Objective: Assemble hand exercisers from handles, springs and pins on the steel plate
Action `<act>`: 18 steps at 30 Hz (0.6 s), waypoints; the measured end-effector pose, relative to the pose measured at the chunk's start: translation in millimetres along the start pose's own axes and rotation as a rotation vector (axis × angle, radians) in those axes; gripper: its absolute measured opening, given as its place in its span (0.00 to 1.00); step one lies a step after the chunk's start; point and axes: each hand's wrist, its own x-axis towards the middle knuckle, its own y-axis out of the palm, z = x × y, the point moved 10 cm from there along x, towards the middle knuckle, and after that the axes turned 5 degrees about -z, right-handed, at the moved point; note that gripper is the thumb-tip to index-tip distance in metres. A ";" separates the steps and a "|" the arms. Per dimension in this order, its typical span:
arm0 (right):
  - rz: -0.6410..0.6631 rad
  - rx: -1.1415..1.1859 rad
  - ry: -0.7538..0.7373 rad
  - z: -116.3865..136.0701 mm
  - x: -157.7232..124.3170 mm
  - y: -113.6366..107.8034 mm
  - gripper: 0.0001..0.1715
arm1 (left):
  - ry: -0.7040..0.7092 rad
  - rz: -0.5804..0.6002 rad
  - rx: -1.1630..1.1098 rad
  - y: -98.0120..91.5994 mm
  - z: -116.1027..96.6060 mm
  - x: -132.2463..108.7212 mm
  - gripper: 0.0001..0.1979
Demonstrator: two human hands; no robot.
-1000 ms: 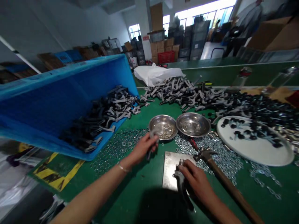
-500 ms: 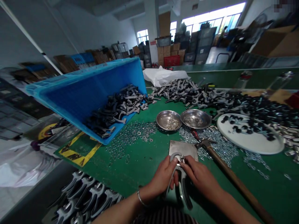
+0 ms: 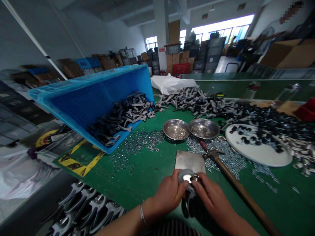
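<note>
- Nearest the body, the left hand [image 3: 169, 193] wore a thin silver bangle [image 3: 142, 214] at the wrist. Its fingers were curled tight, with the thumb pressed onto the rounded head of a grey metal lever [image 3: 186, 177].
- The right hand [image 3: 213, 200] met it from the other side, thumb and forefinger pinched on a small shiny fastener [image 3: 195, 177] that sat against that head. The other fingers were folded under.
- The lever was held between both hands over the near edge of the green mat [image 3: 147, 170], just short of a flat square steel plate [image 3: 190, 160]. Its dark shank ran down towards the person.
- At lower left lay a row of glossy curved metal pieces [image 3: 81, 209], below the table edge.
- A hammer [image 3: 213, 153] with a long wooden handle lay slanted just right of the plate, its head among loose silvery washers [image 3: 137, 144] strewn over the mat.
- Behind the plate stood two shallow polished steel bowls [image 3: 176, 128], side by side and touching, each with small bright hardware inside.
- To the right lay a round white tray [image 3: 261, 152] dotted with black knobs [image 3: 270, 118], more of which were heaped behind it.
- On the left, a blue plastic crate [image 3: 98, 95] was tipped on its side and spilled dark grey forked parts [image 3: 123, 114].
- Farther back lay a matte grey heap of like parts [image 3: 194, 98] and a crumpled white bag [image 3: 172, 83].
</note>
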 end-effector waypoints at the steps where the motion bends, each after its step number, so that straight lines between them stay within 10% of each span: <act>1: 0.020 0.032 0.017 -1.1 -2.1 1.3 0.17 | 0.028 0.043 0.064 -0.1 -2.6 0.1 0.23; 10: 0.124 0.150 0.126 -10.0 -21.3 16.8 0.19 | 0.243 0.314 0.350 13.3 -28.5 -6.4 0.41; 18: 0.063 -0.469 -0.046 -49.8 79.7 -51.5 0.16 | 0.306 0.320 0.466 26.3 -2.3 93.4 0.34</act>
